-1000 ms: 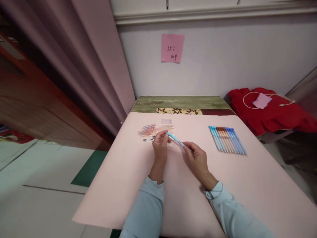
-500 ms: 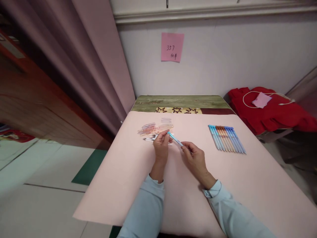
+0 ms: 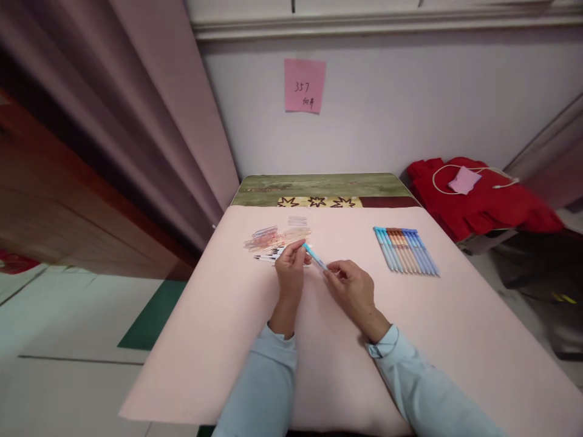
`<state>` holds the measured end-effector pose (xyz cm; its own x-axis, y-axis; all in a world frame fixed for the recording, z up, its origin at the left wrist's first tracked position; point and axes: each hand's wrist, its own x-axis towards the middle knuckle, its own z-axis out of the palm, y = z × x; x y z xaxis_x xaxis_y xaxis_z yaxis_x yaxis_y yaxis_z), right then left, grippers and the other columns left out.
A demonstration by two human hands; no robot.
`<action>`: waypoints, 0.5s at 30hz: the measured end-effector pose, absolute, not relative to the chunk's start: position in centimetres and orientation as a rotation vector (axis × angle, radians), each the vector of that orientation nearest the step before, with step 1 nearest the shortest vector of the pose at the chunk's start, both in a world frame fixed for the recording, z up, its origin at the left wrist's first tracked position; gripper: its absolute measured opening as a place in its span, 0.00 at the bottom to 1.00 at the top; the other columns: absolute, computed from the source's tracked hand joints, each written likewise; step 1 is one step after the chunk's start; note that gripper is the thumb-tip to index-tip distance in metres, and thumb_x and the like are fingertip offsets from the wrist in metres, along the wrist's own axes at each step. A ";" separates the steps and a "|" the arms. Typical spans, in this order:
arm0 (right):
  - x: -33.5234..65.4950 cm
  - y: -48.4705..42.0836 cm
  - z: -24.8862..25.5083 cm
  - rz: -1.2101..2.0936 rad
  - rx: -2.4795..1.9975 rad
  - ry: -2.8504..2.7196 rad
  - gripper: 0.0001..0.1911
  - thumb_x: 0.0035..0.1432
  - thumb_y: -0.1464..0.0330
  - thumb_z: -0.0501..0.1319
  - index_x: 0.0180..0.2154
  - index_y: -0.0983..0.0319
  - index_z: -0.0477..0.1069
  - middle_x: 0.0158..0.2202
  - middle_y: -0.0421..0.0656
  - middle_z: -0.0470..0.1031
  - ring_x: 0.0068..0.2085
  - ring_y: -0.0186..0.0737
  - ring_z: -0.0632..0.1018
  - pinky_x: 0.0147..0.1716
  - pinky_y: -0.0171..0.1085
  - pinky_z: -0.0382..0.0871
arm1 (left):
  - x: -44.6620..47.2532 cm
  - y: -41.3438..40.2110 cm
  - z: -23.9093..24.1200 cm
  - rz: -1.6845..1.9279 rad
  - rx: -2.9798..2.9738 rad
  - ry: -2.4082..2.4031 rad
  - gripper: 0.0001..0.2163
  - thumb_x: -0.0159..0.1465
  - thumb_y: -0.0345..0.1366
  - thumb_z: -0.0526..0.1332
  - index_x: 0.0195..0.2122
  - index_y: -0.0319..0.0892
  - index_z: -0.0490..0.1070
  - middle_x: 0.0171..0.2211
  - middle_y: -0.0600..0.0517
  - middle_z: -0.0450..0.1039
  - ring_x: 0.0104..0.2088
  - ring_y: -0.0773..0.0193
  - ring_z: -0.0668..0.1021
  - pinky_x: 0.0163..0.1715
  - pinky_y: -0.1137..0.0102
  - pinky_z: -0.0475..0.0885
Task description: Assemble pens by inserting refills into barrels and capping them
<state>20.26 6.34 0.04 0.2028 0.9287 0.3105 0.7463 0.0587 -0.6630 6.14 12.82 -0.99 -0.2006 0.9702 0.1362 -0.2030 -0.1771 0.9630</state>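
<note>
Both hands hold one light blue pen (image 3: 315,257) just above the pink table cover (image 3: 237,340). My left hand (image 3: 289,271) pinches its far end with closed fingers. My right hand (image 3: 350,287) grips its near end, fingers curled around it. Just beyond my left hand lies a small heap of clear and pinkish pen parts (image 3: 273,238) with a few thin refills (image 3: 266,257) beside it. A neat row of several blue and orange pens (image 3: 405,250) lies to the right of my hands.
The pink cover lies over a table with a green patterned top (image 3: 319,185) against the wall. A pink note (image 3: 304,85) is stuck on the wall. Red cloth (image 3: 478,197) with a white cable sits at the right. A curtain (image 3: 150,121) hangs at left.
The hands have stayed closed on the blue pen, drawing slightly closer together. The view has shifted a little to the right, so everything sits further left in the picture.
</note>
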 end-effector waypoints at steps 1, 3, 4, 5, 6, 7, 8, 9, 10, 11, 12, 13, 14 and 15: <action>20.2 6.4 0.0 0.308 -1.720 -1.578 0.08 0.59 0.61 0.63 0.34 0.57 0.78 0.32 0.39 0.80 0.31 0.36 0.77 0.30 0.34 0.62 | 6.2 12.8 -0.9 1.559 1.064 1.093 0.14 0.60 0.40 0.65 0.44 0.39 0.78 0.25 0.53 0.74 0.25 0.68 0.75 0.30 0.71 0.73; 20.2 6.5 0.0 0.326 -1.715 -1.571 0.07 0.59 0.63 0.63 0.34 0.57 0.78 0.31 0.38 0.79 0.30 0.35 0.77 0.30 0.33 0.62 | 6.3 12.9 -0.7 1.558 1.058 1.089 0.15 0.59 0.40 0.66 0.45 0.39 0.77 0.25 0.54 0.74 0.25 0.69 0.75 0.30 0.72 0.73; 20.2 6.6 0.0 0.330 -1.713 -1.572 0.07 0.59 0.63 0.63 0.34 0.57 0.79 0.31 0.38 0.79 0.31 0.35 0.77 0.31 0.33 0.62 | 6.3 12.9 -0.6 1.557 1.047 1.084 0.17 0.58 0.40 0.67 0.47 0.39 0.76 0.26 0.54 0.74 0.25 0.69 0.76 0.29 0.72 0.73; 20.2 6.6 0.0 0.331 -1.713 -1.572 0.07 0.59 0.63 0.63 0.34 0.57 0.78 0.31 0.38 0.79 0.31 0.35 0.77 0.31 0.33 0.62 | 6.4 13.0 -0.4 1.554 1.034 1.078 0.19 0.58 0.40 0.67 0.50 0.39 0.75 0.27 0.54 0.75 0.25 0.69 0.76 0.29 0.72 0.74; 20.3 6.7 0.1 0.327 -1.714 -1.571 0.07 0.59 0.63 0.63 0.34 0.57 0.78 0.31 0.38 0.79 0.31 0.35 0.77 0.31 0.33 0.62 | 6.5 13.0 -0.3 1.551 1.020 1.074 0.21 0.57 0.40 0.68 0.52 0.39 0.73 0.28 0.54 0.75 0.26 0.69 0.76 0.29 0.72 0.74; 20.6 6.9 0.3 0.317 -1.719 -1.563 0.07 0.59 0.63 0.62 0.34 0.57 0.78 0.31 0.38 0.79 0.31 0.35 0.77 0.32 0.33 0.62 | 6.6 13.0 -0.1 1.545 1.008 1.074 0.23 0.57 0.40 0.68 0.53 0.39 0.72 0.29 0.54 0.76 0.26 0.69 0.77 0.29 0.72 0.74; 20.9 7.1 0.4 0.300 -1.727 -1.547 0.08 0.59 0.63 0.62 0.35 0.57 0.78 0.31 0.39 0.79 0.32 0.36 0.77 0.32 0.33 0.62 | 6.7 13.0 0.0 1.536 0.999 1.080 0.23 0.56 0.40 0.68 0.52 0.39 0.72 0.30 0.53 0.76 0.25 0.69 0.77 0.29 0.72 0.74; 21.5 7.3 0.6 0.276 -1.743 -1.519 0.08 0.60 0.63 0.61 0.35 0.57 0.78 0.31 0.39 0.79 0.32 0.36 0.77 0.32 0.34 0.62 | 6.7 13.0 0.1 1.529 0.991 1.092 0.22 0.56 0.40 0.68 0.51 0.38 0.72 0.30 0.53 0.76 0.25 0.69 0.77 0.28 0.71 0.74; 22.2 7.5 0.8 0.245 -1.771 -1.477 0.09 0.60 0.62 0.61 0.35 0.58 0.78 0.32 0.40 0.80 0.33 0.36 0.77 0.33 0.34 0.62 | 6.8 12.9 0.2 1.522 0.983 1.105 0.21 0.56 0.40 0.68 0.49 0.38 0.73 0.29 0.52 0.76 0.25 0.69 0.76 0.28 0.71 0.74; 23.1 7.8 0.9 0.208 -1.813 -1.423 0.10 0.60 0.61 0.60 0.36 0.58 0.79 0.33 0.40 0.80 0.33 0.37 0.77 0.33 0.34 0.62 | 6.8 12.9 0.2 1.517 0.975 1.117 0.19 0.56 0.40 0.68 0.47 0.37 0.73 0.29 0.52 0.76 0.25 0.69 0.76 0.28 0.71 0.74; 24.1 8.2 1.0 0.169 -1.866 -1.356 0.11 0.60 0.61 0.60 0.36 0.58 0.79 0.33 0.40 0.80 0.34 0.38 0.77 0.33 0.34 0.62 | 6.8 12.9 0.1 1.514 0.968 1.127 0.18 0.56 0.40 0.68 0.45 0.37 0.74 0.28 0.52 0.76 0.25 0.69 0.76 0.27 0.71 0.74; 25.2 8.5 1.1 0.134 -1.929 -1.288 0.12 0.60 0.60 0.59 0.37 0.58 0.79 0.34 0.41 0.80 0.34 0.38 0.77 0.33 0.35 0.62 | 6.8 13.0 0.0 1.512 0.960 1.132 0.17 0.55 0.40 0.67 0.44 0.37 0.74 0.28 0.52 0.76 0.24 0.68 0.76 0.27 0.71 0.74; 26.3 8.8 1.1 0.101 -1.994 -1.226 0.13 0.60 0.60 0.59 0.38 0.58 0.80 0.34 0.41 0.81 0.34 0.39 0.77 0.33 0.35 0.61 | 6.8 13.0 -0.1 1.512 0.954 1.135 0.16 0.55 0.39 0.67 0.43 0.37 0.74 0.27 0.52 0.75 0.24 0.68 0.76 0.27 0.71 0.74; 27.4 9.1 1.0 0.070 -2.056 -1.177 0.13 0.60 0.60 0.59 0.38 0.58 0.80 0.35 0.42 0.81 0.34 0.40 0.77 0.32 0.36 0.61 | 6.8 13.0 -0.2 1.512 0.949 1.135 0.16 0.55 0.39 0.67 0.43 0.37 0.74 0.27 0.52 0.75 0.24 0.68 0.76 0.27 0.71 0.74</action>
<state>27.39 9.11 1.03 0.5748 0.7605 0.3021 0.7191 -0.2932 -0.6301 6.83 13.05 -0.24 -0.2123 0.9768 0.0279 -0.2457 -0.0810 0.9660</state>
